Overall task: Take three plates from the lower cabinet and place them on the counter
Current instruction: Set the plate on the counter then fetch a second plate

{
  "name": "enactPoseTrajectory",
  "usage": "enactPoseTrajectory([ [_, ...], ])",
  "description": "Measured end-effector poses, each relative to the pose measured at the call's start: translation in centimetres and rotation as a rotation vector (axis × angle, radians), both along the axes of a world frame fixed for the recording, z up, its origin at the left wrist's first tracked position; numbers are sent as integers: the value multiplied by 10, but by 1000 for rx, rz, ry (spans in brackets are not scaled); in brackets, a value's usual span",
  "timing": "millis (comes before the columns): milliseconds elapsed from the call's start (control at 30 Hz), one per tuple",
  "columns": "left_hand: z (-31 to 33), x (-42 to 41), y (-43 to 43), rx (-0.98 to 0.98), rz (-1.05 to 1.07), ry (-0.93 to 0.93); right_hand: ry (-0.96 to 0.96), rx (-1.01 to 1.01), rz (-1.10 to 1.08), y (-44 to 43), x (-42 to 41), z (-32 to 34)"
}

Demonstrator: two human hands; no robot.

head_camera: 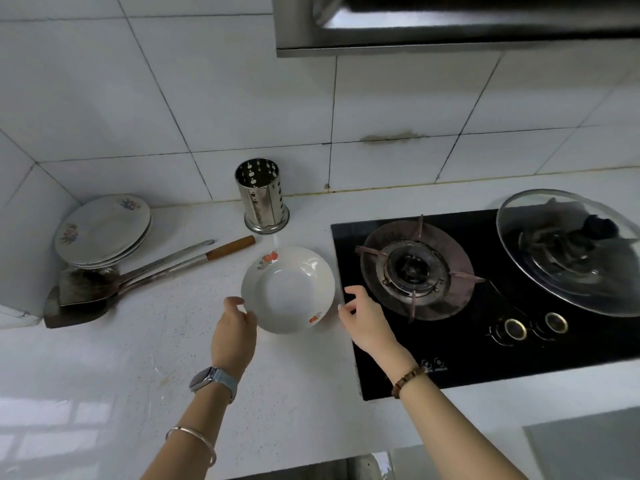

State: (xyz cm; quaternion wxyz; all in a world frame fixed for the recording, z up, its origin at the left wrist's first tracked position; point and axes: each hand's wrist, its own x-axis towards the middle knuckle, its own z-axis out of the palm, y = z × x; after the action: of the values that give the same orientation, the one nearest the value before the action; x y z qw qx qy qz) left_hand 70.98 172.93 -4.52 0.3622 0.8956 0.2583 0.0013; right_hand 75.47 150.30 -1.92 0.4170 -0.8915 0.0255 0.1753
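Note:
A deep white plate (288,289) with small fruit prints rests on the white counter (145,348), just left of the stove. My left hand (233,330) is at the plate's near-left rim, fingers apart, just touching or barely off it. My right hand (363,318) hovers at the near-right rim with fingers spread, a small gap between them and the plate. Neither hand grips anything. A stack of flat flowered plates (104,230) sits in the back left corner. The lower cabinet is out of view.
A black gas stove (450,341) lies to the right, with a glass lid (568,251) over its far burner. A perforated steel utensil holder (263,195) stands behind the plate. Two long-handled metal spatulas (138,275) lie to the left. A range hood (450,26) hangs overhead.

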Motion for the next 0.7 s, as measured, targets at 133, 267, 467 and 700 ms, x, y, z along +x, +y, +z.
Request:
enactPoseTrajectory([
  [133,29,3,-27,227,-165,-174,-196,-128,26,-33,-17,27],
  [267,52,6,-64,343,-340,-221,-350,-220,-6,-74,-39,55],
  [467,75,-4,-139,416,-528,-211,-434,-316,-79,-147,-75,82],
  [700,80,-36,-234,456,-680,-245,-418,-349,-201,-238,-125,86],
])
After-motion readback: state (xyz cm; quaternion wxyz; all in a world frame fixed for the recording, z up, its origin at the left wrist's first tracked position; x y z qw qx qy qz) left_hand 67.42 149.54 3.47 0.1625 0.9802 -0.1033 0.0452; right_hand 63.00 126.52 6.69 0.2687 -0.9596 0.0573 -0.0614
